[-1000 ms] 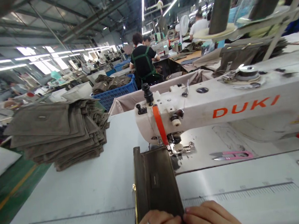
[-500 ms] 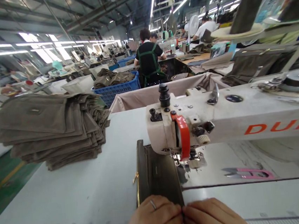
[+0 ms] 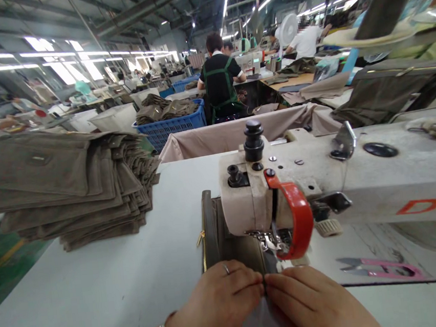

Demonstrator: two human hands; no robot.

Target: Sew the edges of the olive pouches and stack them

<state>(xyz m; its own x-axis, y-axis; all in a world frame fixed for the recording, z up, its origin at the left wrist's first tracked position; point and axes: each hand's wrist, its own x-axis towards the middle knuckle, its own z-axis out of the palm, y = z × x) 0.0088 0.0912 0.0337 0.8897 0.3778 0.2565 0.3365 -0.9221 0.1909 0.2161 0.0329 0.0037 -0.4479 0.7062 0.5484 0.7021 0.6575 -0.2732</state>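
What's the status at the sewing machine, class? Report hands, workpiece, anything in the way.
Olive zippered pouch, far end at presser foot. Left hand, right hand pinching near end. Machine head above it; pink-handled snips to the right.

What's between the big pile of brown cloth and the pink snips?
In the head view, a dark olive fabric pouch with a gold zipper lies there, under the white sewing machine's head.
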